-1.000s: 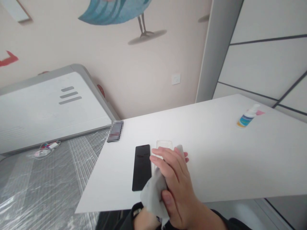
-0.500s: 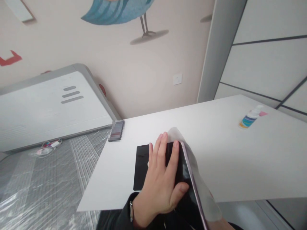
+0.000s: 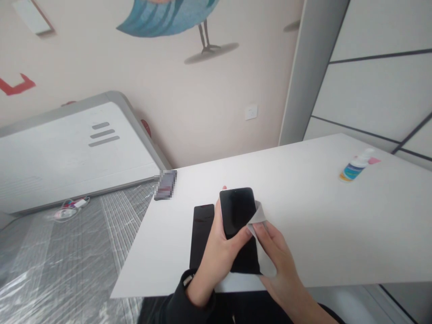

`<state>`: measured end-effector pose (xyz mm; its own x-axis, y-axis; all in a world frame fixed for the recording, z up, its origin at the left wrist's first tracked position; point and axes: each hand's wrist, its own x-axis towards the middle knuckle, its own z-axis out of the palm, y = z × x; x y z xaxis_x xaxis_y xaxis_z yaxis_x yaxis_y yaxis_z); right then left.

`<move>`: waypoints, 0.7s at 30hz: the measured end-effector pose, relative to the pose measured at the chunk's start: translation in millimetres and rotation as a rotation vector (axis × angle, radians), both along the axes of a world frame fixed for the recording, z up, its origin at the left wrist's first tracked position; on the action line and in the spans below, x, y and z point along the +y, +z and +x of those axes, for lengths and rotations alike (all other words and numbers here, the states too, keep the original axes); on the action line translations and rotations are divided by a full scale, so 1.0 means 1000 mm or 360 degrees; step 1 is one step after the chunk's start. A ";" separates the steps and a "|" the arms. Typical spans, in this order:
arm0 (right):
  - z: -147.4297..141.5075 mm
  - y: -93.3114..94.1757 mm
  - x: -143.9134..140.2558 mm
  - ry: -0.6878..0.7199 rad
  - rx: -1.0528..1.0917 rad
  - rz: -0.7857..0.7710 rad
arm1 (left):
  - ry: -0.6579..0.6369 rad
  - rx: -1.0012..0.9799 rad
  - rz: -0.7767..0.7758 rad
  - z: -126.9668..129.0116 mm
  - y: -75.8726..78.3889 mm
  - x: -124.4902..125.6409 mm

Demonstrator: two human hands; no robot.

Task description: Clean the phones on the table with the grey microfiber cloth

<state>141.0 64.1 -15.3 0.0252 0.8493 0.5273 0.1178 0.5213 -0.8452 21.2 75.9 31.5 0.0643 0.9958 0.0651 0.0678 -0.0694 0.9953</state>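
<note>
Smartphone with a glossy black rectangular screen and a pale metallic frame is held, screen up, above the white table, close to its near edge. From where I stand, the screen is dark. The bare left hand grips the phone along its left side: the thumb lies across the screen, its tip at the grey fabric cloth, and 1 fingertip shows past the upper left corner. The other left fingers are behind the phone; I cannot tell whether they are spread or pressed together. The bare right hand is at the phone's right edge, its visible fingertips pinching the cloth, which is folded against that edge and overlaps the screen. A flat black rectangular device lies on the table just left of the phone, partly covered from my view by the left hand. A white plastic bottle with a blue and yellow label is on the table at the far right, well apart from both hands; a pink piece shows beside its top.
</note>
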 end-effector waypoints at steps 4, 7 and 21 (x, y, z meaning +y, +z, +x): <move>-0.011 0.015 0.002 0.0045 0.0589 -0.0468 | -0.0069 -0.0598 -0.0078 0.011 0.002 -0.011; -0.017 0.014 0.001 -0.0204 0.0464 -0.0373 | -0.0155 -0.0991 -0.0160 0.019 0.000 -0.016; -0.007 0.022 -0.002 -0.0173 -0.0874 0.0388 | -0.0181 -0.1278 -0.0500 0.035 -0.016 -0.025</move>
